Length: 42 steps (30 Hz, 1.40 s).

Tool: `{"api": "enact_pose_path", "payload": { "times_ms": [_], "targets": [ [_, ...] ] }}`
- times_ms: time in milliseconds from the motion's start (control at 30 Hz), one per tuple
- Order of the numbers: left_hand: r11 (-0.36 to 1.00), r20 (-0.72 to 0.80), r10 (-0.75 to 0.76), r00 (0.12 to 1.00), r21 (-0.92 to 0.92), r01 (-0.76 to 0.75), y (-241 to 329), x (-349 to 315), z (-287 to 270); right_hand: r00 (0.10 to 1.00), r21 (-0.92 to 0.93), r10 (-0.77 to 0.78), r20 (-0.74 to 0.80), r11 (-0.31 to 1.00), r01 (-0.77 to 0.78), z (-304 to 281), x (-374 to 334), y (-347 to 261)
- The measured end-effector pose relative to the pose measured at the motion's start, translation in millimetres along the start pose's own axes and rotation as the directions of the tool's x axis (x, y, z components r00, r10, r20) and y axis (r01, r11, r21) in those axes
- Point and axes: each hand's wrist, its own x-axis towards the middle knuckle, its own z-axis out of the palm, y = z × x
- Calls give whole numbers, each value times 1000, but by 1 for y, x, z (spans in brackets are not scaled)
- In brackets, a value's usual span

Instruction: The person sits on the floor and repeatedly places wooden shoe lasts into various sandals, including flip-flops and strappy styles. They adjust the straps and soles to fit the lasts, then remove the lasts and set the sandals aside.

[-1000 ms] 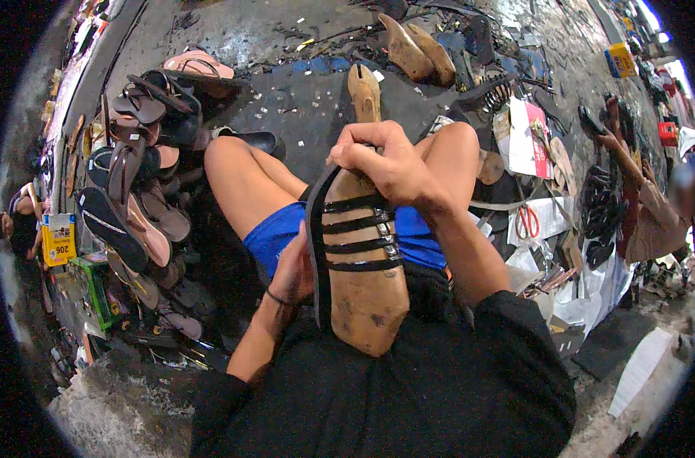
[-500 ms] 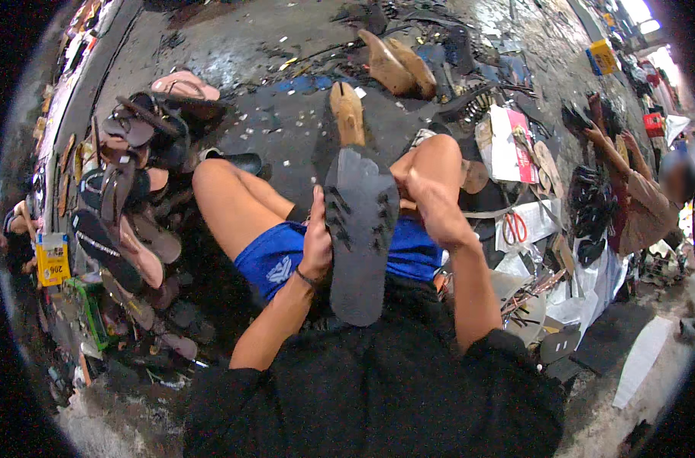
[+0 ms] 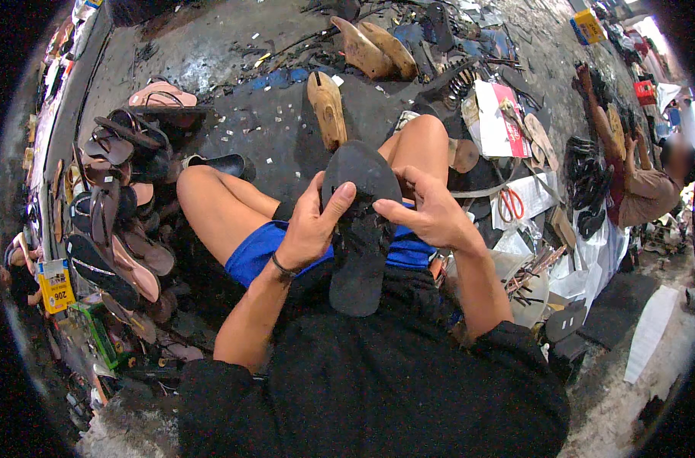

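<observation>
A black sandal sole (image 3: 357, 284) is held lengthwise above my lap, its broad rounded end away from me. My left hand (image 3: 311, 225) grips its left edge, the thumb lying over the face. On the opposite edge, my right hand (image 3: 431, 210) is closed with its thumb tip at the sole's middle. Dark strap pieces seem to lie around the sole's middle, but shadow and the thumbs obscure them. Just beyond the sole's far end lies a wooden shoe last (image 3: 326, 111). Two more wooden lasts (image 3: 373, 49) rest farther off on the floor.
Piled sandals (image 3: 114, 206) crowd my left, beside a yellow box (image 3: 55, 286). To my right are a white and pink box (image 3: 494, 118), red-handled scissors (image 3: 510, 204) and a tub of tools (image 3: 529, 301). Another person (image 3: 645, 187) sits at the far right.
Both thumbs have come over the sole's face, and my left hand has shifted toward its far end. The strap pieces, clear before, are now mostly obscured. The whole view has shifted slightly.
</observation>
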Motion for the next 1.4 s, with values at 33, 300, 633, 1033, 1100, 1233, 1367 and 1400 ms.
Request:
{"api": "enact_pose_path", "payload": {
  "times_ms": [33,300,633,1033,1100,1233,1367,1400],
  "targets": [
    [997,-38,22,999,72,-19,-5,-1,0,1000,-126,-19,-13,992,17,2,0,-5],
    [974,-63,98,993,212,-83,18,-8,9,996,53,91,-20,995,-90,-1,11,-5],
    [899,-146,131,981,435,-55,7,-16,11,991,-360,132,32,926,-111,-2,20,-21],
    [979,328,-42,944,-174,104,4,-19,-30,971,344,32,239,932,-115,-12,5,2],
    [1000,330,12,944,-27,-3,6,-18,-27,976,274,63,210,954,-120,-11,5,-2],
    [984,274,45,961,152,-89,4,-19,-19,996,-66,73,50,995,-69,6,1,-5],
    [962,226,100,969,227,-152,13,-25,-14,999,-73,16,52,997,-12,5,3,6],
    [970,224,120,967,183,-163,10,-27,-15,995,25,8,96,1000,-10,4,3,7]
  ]
}}
